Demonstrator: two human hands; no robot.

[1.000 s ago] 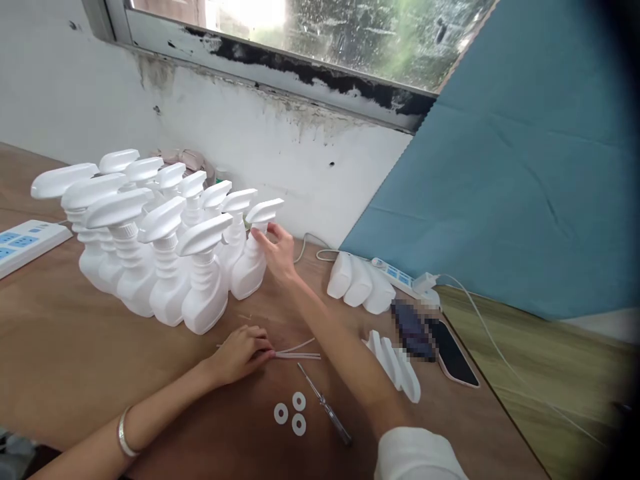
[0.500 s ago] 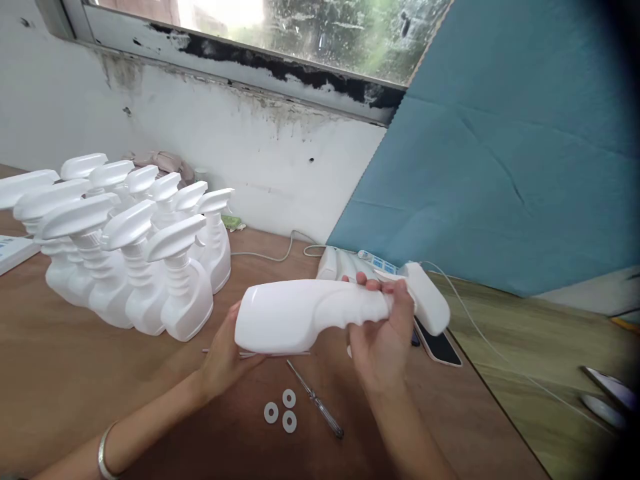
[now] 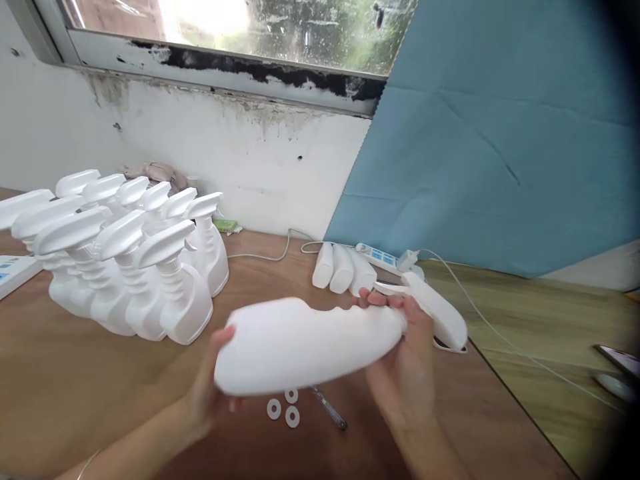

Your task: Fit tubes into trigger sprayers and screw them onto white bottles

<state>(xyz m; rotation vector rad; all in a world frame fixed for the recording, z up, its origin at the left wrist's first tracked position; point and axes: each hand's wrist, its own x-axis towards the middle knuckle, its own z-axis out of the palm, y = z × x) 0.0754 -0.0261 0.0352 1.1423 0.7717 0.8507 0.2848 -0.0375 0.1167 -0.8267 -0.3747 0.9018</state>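
I hold a white spray bottle [image 3: 300,343] sideways over the wooden table [image 3: 75,373]. My left hand [image 3: 207,393] cups its base. My right hand [image 3: 405,363] grips its neck, just behind the white trigger head [image 3: 440,313] that points right. Below the bottle lie three white washers [image 3: 285,408] and a small screwdriver [image 3: 330,413]. A group of several assembled white spray bottles [image 3: 130,267] stands upright at the left.
Three empty white bottles [image 3: 343,270] lie by a power strip [image 3: 380,257] with a white cable [image 3: 500,337] near the wall. Another power strip [image 3: 13,272] sits at the far left. A blue board [image 3: 500,153] leans at the right. A phone edge [image 3: 620,360] shows far right.
My right hand took the end bottle from the group and brought it to the middle; my left hand left the thin tubes and took its base. The bottle has since come nearer and tilted.
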